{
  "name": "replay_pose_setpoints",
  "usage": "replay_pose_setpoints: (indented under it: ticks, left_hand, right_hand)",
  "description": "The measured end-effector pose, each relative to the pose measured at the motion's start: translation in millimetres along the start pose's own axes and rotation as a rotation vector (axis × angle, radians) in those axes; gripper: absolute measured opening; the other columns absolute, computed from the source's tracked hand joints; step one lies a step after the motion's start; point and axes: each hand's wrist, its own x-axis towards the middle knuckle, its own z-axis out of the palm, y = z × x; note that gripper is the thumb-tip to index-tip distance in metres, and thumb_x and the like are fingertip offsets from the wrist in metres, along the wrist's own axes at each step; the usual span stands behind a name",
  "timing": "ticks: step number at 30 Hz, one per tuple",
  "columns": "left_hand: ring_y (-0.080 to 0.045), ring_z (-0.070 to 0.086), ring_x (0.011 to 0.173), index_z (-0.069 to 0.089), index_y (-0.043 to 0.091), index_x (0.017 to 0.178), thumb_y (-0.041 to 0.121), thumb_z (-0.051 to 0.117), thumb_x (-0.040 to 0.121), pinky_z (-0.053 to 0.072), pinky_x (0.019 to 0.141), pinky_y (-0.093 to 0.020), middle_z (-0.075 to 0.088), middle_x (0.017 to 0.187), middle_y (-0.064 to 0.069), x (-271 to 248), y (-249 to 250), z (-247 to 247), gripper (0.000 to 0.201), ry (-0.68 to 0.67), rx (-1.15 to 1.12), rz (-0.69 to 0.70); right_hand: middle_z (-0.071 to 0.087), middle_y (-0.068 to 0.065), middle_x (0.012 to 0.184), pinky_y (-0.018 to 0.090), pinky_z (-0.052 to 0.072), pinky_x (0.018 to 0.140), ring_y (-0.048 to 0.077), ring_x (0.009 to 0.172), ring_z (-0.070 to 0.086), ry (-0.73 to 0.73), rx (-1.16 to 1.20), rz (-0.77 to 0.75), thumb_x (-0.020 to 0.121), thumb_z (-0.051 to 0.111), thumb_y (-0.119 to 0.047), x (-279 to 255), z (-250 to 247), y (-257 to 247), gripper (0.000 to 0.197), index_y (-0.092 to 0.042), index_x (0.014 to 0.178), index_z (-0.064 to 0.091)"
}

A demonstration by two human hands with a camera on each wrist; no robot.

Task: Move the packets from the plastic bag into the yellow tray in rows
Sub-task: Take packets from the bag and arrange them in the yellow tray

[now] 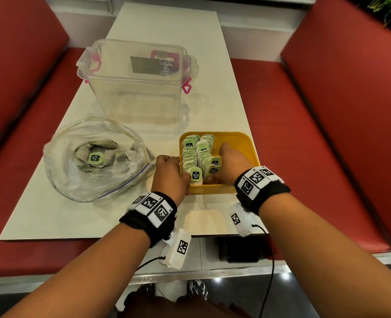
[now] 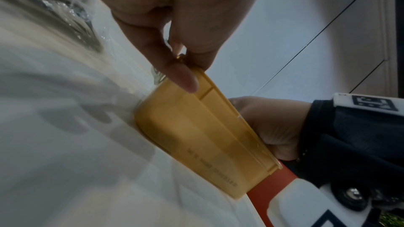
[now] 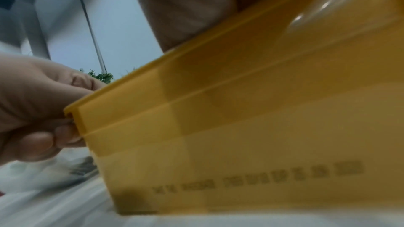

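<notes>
Tray (image 1: 242, 143) in yellow plastic looks stiff; left hand (image 1: 170, 175) grips its left rim. Plastic bag (image 1: 93, 157), left of the tray, is limp and crinkly. Packets (image 1: 199, 157) inside the tray seem light, flimsy, best pinched edgewise; right hand (image 1: 230, 165) presses them, its grip unclear.

Green-tagged packets (image 1: 199, 157) stand in two rows in the yellow tray (image 1: 247, 143); more fill the plastic bag (image 1: 93, 161)

A clear plastic container (image 1: 137, 81) with pink latches (image 1: 186, 87) stood on the white table (image 1: 212, 53) ahead of me, a label showing through its wall. Red bench seats (image 1: 341, 99) ran along both sides of the table. Below its near edge lay a dark box (image 1: 241, 250), and farther down were my shoes (image 1: 198, 289) on the floor.
</notes>
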Motion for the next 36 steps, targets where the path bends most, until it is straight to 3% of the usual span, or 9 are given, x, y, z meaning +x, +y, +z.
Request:
replay_pose_setpoints:
  ticks: [5, 8, 12, 15, 17, 19, 21, 27, 36]
  left_hand:
    - [-0.033, 0.061, 0.088, 0.056, 0.000, 0.125, 0.011, 0.062, 0.085, 0.060, 0.057, -0.041, 0.038, 0.125, -0.013, -0.4, 0.3, -1.2, 0.041, 0.007, 0.020, 0.000]
    - [-0.030, 0.060, 0.087, 0.055, 0.000, 0.127, 0.012, 0.061, 0.087, 0.059, 0.058, -0.039, 0.038, 0.127, -0.014, -1.2, 2.0, -1.8, 0.043, 0.001, 0.028, 0.002]
    - [-0.019, 0.051, 0.088, 0.054, 0.001, 0.129, 0.011, 0.059, 0.089, 0.046, 0.055, -0.014, 0.039, 0.129, -0.015, -2.6, 5.2, -3.1, 0.041, 0.006, 0.076, 0.012]
    - [-0.024, 0.052, 0.103, 0.054, 0.001, 0.129, 0.012, 0.059, 0.090, 0.032, 0.072, -0.005, 0.039, 0.131, -0.015, -2.8, 5.2, -3.9, 0.041, 0.007, 0.094, 0.002]
    - [-0.027, 0.055, 0.105, 0.055, 0.001, 0.128, 0.015, 0.059, 0.090, 0.042, 0.070, -0.010, 0.040, 0.129, -0.015, -3.2, 4.2, -5.3, 0.041, 0.012, 0.082, 0.010]
    - [-0.032, 0.060, 0.099, 0.055, 0.001, 0.128, 0.022, 0.061, 0.091, 0.056, 0.079, -0.033, 0.039, 0.129, -0.013, -2.0, 0.5, -5.4, 0.043, 0.026, 0.042, -0.005]
    - [-0.038, 0.064, 0.092, 0.055, 0.000, 0.128, 0.029, 0.061, 0.092, 0.057, 0.079, -0.047, 0.038, 0.128, -0.007, -0.7, -5.3, -5.9, 0.046, 0.038, -0.020, -0.029]
    - [-0.036, 0.065, 0.079, 0.057, -0.001, 0.123, 0.029, 0.058, 0.094, 0.059, 0.056, -0.043, 0.039, 0.125, -0.006, -2.5, -5.1, -8.1, 0.041, 0.038, -0.061, -0.039]
    - [-0.036, 0.064, 0.089, 0.057, 0.003, 0.125, 0.030, 0.055, 0.095, 0.055, 0.081, -0.050, 0.041, 0.127, -0.007, -5.3, -5.6, -13.9, 0.040, 0.032, -0.012, 0.007]
  right_hand:
    - [0.060, 0.003, 0.095, 0.026, 0.037, 0.063, 0.024, 0.093, 0.059, -0.027, 0.117, -0.014, 0.068, 0.084, -0.027, -3.1, 0.6, -6.8, 0.054, -0.013, 0.109, 0.052]
    - [0.064, 0.007, 0.100, 0.028, 0.041, 0.065, 0.025, 0.093, 0.061, 0.004, 0.171, 0.012, 0.070, 0.083, -0.025, -2.0, 0.2, -6.5, 0.053, -0.013, 0.112, 0.052]
    - [0.067, 0.011, 0.100, 0.036, 0.051, 0.076, 0.028, 0.093, 0.064, -0.002, 0.160, 0.038, 0.076, 0.079, -0.025, -1.0, -1.0, -6.3, 0.043, -0.010, 0.109, 0.056]
    - [0.068, 0.014, 0.095, 0.044, 0.054, 0.082, 0.032, 0.089, 0.066, -0.025, 0.235, 0.030, 0.078, 0.078, -0.018, -1.6, 2.9, -9.2, 0.031, -0.008, 0.101, 0.060]
    - [0.066, 0.014, 0.093, 0.047, 0.055, 0.081, 0.033, 0.088, 0.066, -0.023, 0.269, 0.031, 0.077, 0.077, -0.014, -1.8, 4.2, -10.2, 0.028, -0.009, 0.099, 0.060]
    - [0.067, 0.014, 0.094, 0.045, 0.056, 0.079, 0.032, 0.088, 0.067, -0.012, 0.297, 0.042, 0.077, 0.074, -0.006, -1.5, 2.5, -8.0, 0.024, -0.012, 0.095, 0.060]
    - [0.068, 0.011, 0.094, 0.037, 0.057, 0.075, 0.028, 0.088, 0.067, -0.003, 0.276, 0.054, 0.076, 0.065, 0.002, -1.1, -0.6, -4.3, 0.024, -0.016, 0.091, 0.060]
    - [0.069, 0.006, 0.081, 0.031, 0.054, 0.070, 0.025, 0.082, 0.067, 0.039, 0.252, 0.008, 0.077, 0.060, 0.003, -5.1, -6.1, -4.5, 0.017, -0.012, 0.082, 0.067]
    - [0.069, 0.013, 0.102, 0.038, 0.054, 0.082, 0.030, 0.095, 0.064, 0.033, 0.228, 0.015, 0.088, 0.050, -0.007, -9.6, -4.1, -12.9, 0.022, -0.009, 0.104, 0.066]
